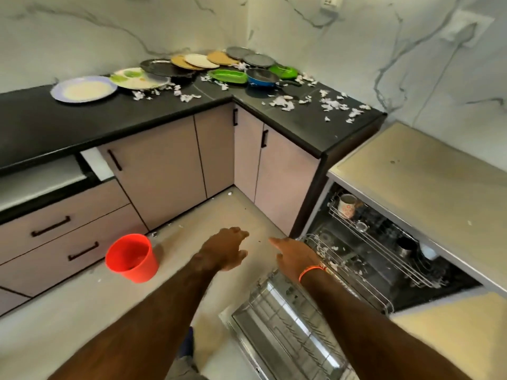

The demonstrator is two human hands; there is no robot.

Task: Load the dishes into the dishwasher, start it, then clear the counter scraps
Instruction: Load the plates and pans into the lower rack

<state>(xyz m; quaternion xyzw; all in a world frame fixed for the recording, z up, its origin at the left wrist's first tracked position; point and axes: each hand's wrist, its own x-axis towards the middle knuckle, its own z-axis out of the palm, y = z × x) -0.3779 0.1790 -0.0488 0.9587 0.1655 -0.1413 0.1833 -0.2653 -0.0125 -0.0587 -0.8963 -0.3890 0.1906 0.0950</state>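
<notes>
Both hands are released and grasp nothing: left hand (225, 249) and right hand (297, 257) reach forward at lower centre, fingers relaxed. Just right of the right hand stands the open dishwasher (384, 242), its wire racks (288, 333) pulled out at lower right. Left of the hands, a red plastic bucket (133, 257) sits on the floor. Plates (83, 89) and white paper scraps (334, 104) lie on the black tabletop (82, 124), upper centre.

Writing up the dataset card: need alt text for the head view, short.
Both bare hands, left hand and right hand, reach forward empty over the floor beside an open dishwasher with its lower rack pulled out. Plates, a blue pan and paper scraps lie on the black corner counter; a red bucket stands on the floor.
</notes>
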